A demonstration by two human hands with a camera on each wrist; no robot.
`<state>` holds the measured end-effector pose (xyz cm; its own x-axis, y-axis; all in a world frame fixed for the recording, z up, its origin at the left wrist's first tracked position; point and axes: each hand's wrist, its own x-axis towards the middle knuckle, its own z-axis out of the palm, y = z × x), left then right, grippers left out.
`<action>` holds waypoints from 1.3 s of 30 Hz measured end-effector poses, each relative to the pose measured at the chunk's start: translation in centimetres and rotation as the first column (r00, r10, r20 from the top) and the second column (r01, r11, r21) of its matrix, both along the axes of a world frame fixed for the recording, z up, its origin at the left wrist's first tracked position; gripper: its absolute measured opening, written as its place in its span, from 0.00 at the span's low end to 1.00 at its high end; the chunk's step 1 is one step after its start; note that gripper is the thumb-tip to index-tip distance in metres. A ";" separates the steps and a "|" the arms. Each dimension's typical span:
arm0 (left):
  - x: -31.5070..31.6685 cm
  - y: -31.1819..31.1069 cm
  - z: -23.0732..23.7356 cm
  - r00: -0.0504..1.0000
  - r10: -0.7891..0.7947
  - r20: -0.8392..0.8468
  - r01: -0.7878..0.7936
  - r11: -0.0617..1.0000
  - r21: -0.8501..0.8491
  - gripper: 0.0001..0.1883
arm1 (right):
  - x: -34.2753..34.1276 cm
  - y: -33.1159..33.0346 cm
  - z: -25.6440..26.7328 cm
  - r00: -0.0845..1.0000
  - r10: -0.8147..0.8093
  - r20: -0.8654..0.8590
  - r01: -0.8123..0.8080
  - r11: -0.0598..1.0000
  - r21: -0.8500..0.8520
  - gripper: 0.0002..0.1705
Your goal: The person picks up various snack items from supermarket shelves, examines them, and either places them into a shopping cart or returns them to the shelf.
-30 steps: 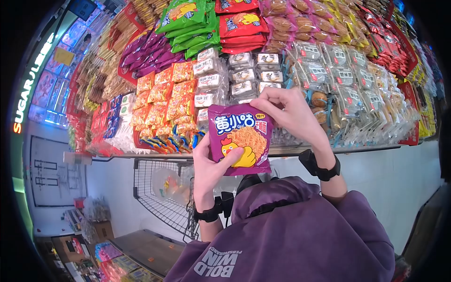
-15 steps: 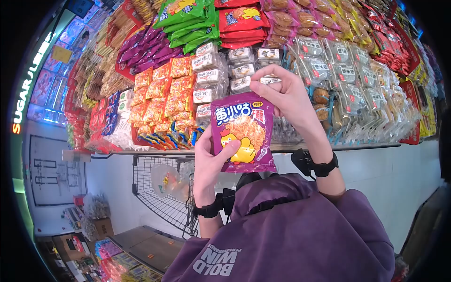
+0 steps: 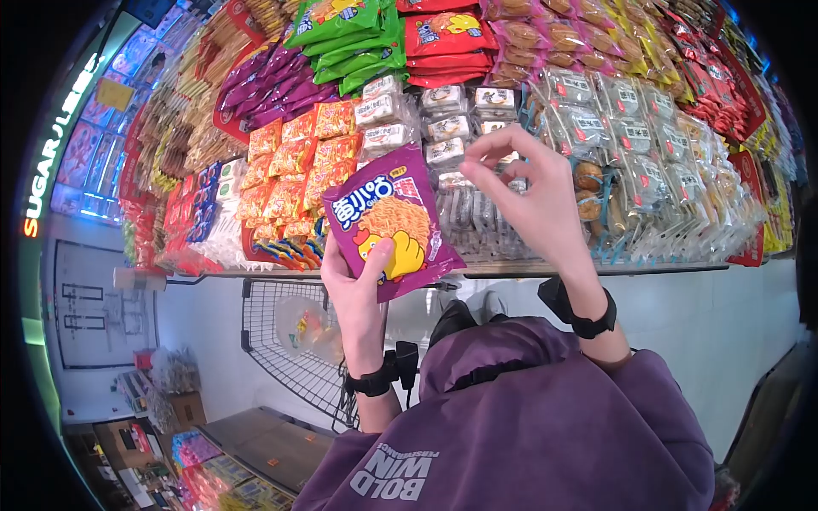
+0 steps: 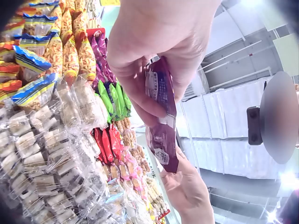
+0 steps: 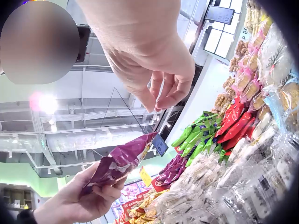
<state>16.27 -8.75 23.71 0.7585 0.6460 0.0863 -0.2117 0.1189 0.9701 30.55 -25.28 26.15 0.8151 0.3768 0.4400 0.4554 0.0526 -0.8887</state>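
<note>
A purple snack packet (image 3: 394, 217), printed with a yellow chick and noodles, is gripped in my left hand (image 3: 354, 285), thumb across its front and fingers behind. In the left wrist view the packet (image 4: 161, 112) appears edge-on, its lower end overlapping my right hand (image 4: 184, 186). My right hand (image 3: 532, 187) is raised to the right of the packet and apart from it. Its thumb and index fingertips come together in a ring, with nothing visible between them. The right wrist view shows these curled fingers above the packet (image 5: 124, 156).
Before me a display holds orange snack bags (image 3: 294, 162), white-labelled packs (image 3: 383, 111), and green (image 3: 349, 43), red (image 3: 447, 38) and purple packets (image 3: 277, 81). Its front edge (image 3: 545, 269) runs just beyond my body. Below left stands a wire cart (image 3: 273, 341) with a clear bag inside.
My left hand has carried the packet leftward and tilted it. My right hand, earlier at the packet's upper right corner, has come off it and now stands apart to the right.
</note>
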 end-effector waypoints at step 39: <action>0.4 -2.1 1.7 0.951 0.220 0.215 -0.289 0.878 0.381 0.21 | -4.2 0.6 -1.9 0.782 0.470 -0.409 -0.377 0.880 0.290 0.24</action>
